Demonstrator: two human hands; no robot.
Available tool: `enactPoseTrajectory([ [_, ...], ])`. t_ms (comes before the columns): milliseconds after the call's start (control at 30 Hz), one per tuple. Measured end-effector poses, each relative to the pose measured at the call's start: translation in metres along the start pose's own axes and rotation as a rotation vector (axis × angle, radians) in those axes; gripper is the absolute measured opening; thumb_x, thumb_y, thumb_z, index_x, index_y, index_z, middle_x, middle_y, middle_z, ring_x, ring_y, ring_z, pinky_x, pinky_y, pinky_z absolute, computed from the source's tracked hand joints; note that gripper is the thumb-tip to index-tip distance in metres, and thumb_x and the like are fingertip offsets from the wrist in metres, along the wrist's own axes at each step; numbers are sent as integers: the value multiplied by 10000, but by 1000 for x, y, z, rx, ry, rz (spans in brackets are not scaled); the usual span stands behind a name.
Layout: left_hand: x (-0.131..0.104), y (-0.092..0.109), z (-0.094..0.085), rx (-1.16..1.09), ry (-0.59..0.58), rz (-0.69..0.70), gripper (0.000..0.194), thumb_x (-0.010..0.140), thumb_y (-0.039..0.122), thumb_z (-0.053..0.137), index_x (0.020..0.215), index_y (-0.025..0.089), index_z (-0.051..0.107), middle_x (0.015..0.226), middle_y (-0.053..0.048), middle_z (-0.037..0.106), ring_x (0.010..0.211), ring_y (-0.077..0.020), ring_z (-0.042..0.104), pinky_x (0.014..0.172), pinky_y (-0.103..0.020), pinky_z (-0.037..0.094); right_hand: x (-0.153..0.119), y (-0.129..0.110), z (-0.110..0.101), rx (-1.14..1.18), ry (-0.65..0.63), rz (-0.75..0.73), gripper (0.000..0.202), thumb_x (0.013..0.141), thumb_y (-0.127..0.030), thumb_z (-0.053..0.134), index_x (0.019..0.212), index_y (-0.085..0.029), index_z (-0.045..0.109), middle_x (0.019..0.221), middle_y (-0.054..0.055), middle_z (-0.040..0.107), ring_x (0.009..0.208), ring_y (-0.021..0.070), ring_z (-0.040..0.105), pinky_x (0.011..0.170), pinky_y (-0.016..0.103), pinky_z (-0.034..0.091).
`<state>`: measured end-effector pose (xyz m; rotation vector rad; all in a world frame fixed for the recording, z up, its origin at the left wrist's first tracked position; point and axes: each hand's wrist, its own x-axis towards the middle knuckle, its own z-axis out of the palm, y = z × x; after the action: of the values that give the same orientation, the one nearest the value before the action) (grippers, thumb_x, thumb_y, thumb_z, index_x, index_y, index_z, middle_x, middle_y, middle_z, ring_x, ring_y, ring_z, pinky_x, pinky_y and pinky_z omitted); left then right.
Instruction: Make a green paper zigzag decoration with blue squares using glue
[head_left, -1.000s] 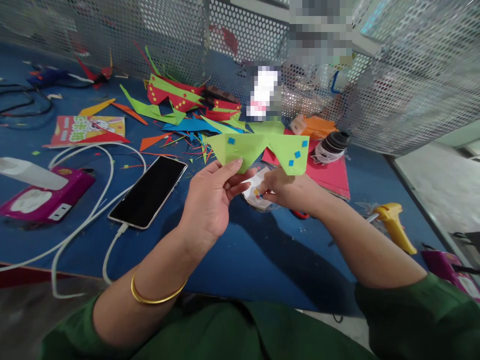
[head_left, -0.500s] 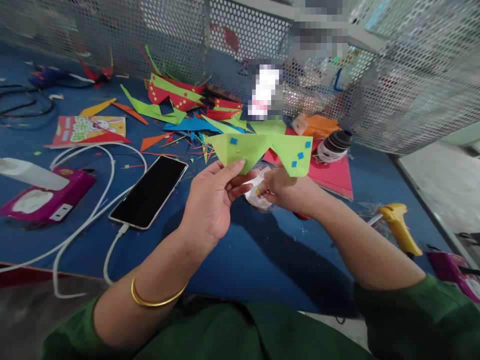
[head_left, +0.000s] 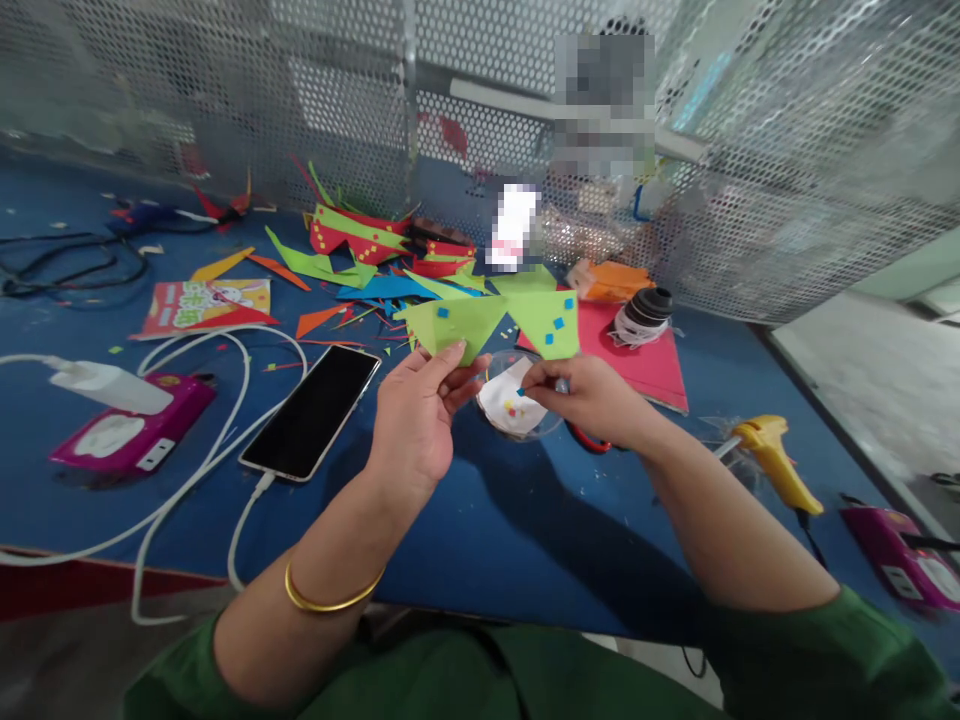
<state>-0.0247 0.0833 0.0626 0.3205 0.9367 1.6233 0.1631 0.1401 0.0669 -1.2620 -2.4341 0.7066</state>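
Observation:
My left hand (head_left: 420, 410) pinches the lower left part of a green paper mask (head_left: 544, 325) between thumb and fingers. One small blue square is on the mask's left part, and three are on its right part. My right hand (head_left: 589, 395), fingers pinched, holds a small blue paper square (head_left: 520, 392) at its fingertips. Below that hand stands a round clear dish (head_left: 551, 425) with white paper (head_left: 495, 400) and a few tiny coloured bits in it. Red-handled scissors (head_left: 589, 440) lie partly hidden under my right hand.
Paper scraps and red-green masks (head_left: 360, 238) lie at the back. A phone (head_left: 311, 412) on a white cable and a purple power strip (head_left: 135, 425) sit left. On the right are a yellow glue gun (head_left: 772, 455), a red sheet (head_left: 652, 365) and a black-topped spool (head_left: 643, 318).
My right hand has lifted from the dish with a blue square at its fingertips, uncovering more of the dish. The mask stays in my left hand. The view has shifted slightly.

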Motion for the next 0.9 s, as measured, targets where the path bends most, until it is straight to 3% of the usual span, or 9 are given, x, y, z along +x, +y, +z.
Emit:
enactPoseTrajectory([
  [167, 4, 1, 0, -3, 40, 25, 179, 704, 136, 806, 793, 157, 652, 738, 17, 715, 704, -128, 740, 564, -173, 538, -17, -8, -2, 334, 32, 82, 165, 846, -331, 580, 845, -193, 669, 796, 19, 680, 724, 154, 586, 670, 295, 462],
  [333, 0, -6, 0, 37, -33, 41, 235, 637, 159, 857, 780, 150, 671, 725, 21, 717, 678, -124, 736, 546, -165, 531, -46, -30, -14, 383, 89, 71, 169, 864, -352, 572, 835, -199, 636, 741, -4, 609, 649, 129, 511, 602, 271, 412],
  [400, -5, -8, 2, 105, -83, 17, 238, 627, 185, 871, 785, 144, 698, 734, 10, 729, 661, -122, 732, 548, -165, 530, -58, -38, -19, 345, 191, 27, 149, 879, -336, 570, 826, -210, 628, 750, 2, 612, 681, 143, 530, 626, 280, 425],
  [500, -15, -10, 7, 240, -169, -47, 265, 608, 239, 902, 786, 137, 734, 755, -26, 752, 655, -137, 733, 539, -169, 524, -70, -43, -25, 247, 451, -50, 122, 899, -282, 563, 798, -227, 603, 799, 22, 621, 765, 174, 571, 711, 318, 461],
  [600, -24, -10, 13, 364, -258, -76, 281, 613, 290, 912, 799, 136, 767, 774, -56, 767, 650, -153, 726, 512, -180, 503, -73, -41, -29, 183, 617, -107, 98, 893, -256, 576, 808, -234, 620, 954, 71, 665, 946, 228, 630, 834, 382, 490],
  [700, -28, -8, 18, 468, -324, -57, 254, 631, 303, 896, 792, 145, 779, 782, -61, 770, 627, -158, 712, 482, -192, 469, -70, -35, -32, 248, 548, -93, 84, 880, -253, 586, 816, -233, 637, 1150, 100, 700, 1113, 260, 649, 926, 428, 492],
  [767, -29, -8, 21, 527, -343, -34, 229, 650, 302, 875, 792, 149, 780, 767, -61, 768, 615, -158, 705, 479, -197, 455, -68, -30, -31, 303, 459, -44, 77, 872, -257, 584, 821, -230, 635, 1172, 94, 720, 1107, 254, 668, 909, 413, 500],
  [900, -25, -11, 24, 623, -387, -13, 201, 689, 305, 840, 793, 146, 777, 685, -50, 740, 604, -162, 693, 492, -201, 454, -65, -22, -25, 315, 365, 68, 127, 867, -317, 567, 798, -229, 627, 952, 56, 750, 782, 194, 657, 686, 326, 485],
])
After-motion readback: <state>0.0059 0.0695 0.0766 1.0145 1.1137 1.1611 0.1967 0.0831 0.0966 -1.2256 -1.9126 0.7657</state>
